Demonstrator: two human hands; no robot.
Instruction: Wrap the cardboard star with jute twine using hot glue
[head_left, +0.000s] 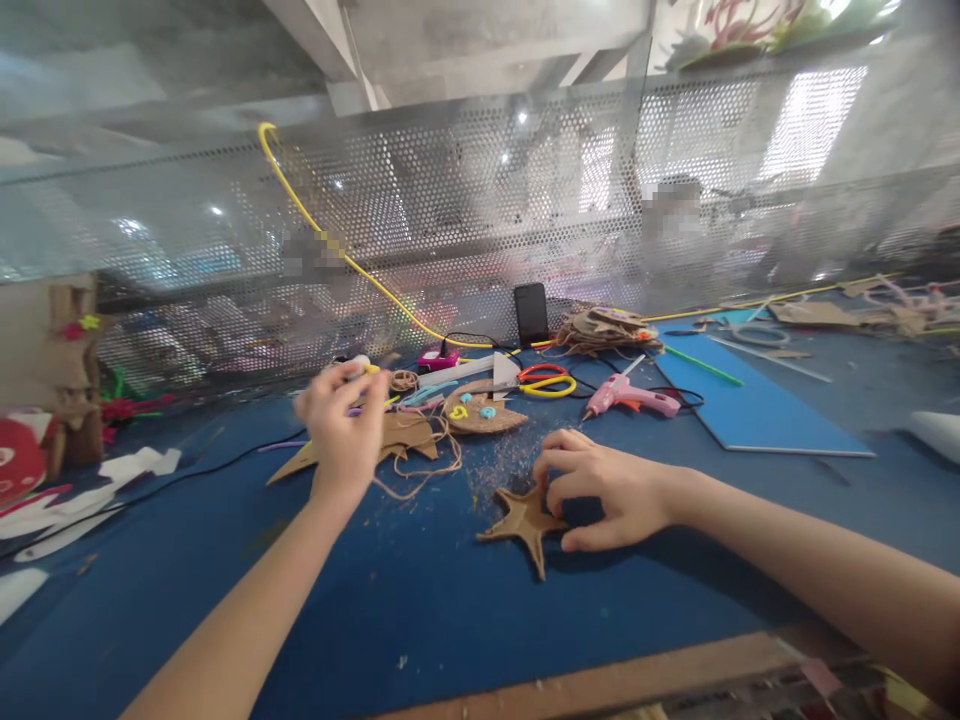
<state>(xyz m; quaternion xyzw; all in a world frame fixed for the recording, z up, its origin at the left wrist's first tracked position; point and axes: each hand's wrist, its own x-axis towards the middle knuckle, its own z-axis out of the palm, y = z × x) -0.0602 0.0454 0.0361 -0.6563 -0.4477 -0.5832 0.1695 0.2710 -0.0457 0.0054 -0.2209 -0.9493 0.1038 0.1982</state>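
Note:
A brown cardboard star (525,520) with raised edges lies on the blue table. My right hand (607,492) is over its right side, fingers bent and thumb apart, fingertips at the star's edge. My left hand (343,420) is raised to the left, slightly blurred, with fingers drawn together. A small yellow and whitish bit shows by its fingertips, too blurred to name. Behind that hand lies a spiky cardboard cutout (409,438). Beside it is a cardboard fish shape (484,412) with blue and yellow curls and loose twine.
A pink glue gun (630,397) rests beyond my right hand, near scissors (547,382) with red and yellow handles. A blue board (757,400) lies to the right. A phone (532,314) leans at the back by a perforated metal screen (465,210). White scraps (139,463) lie left.

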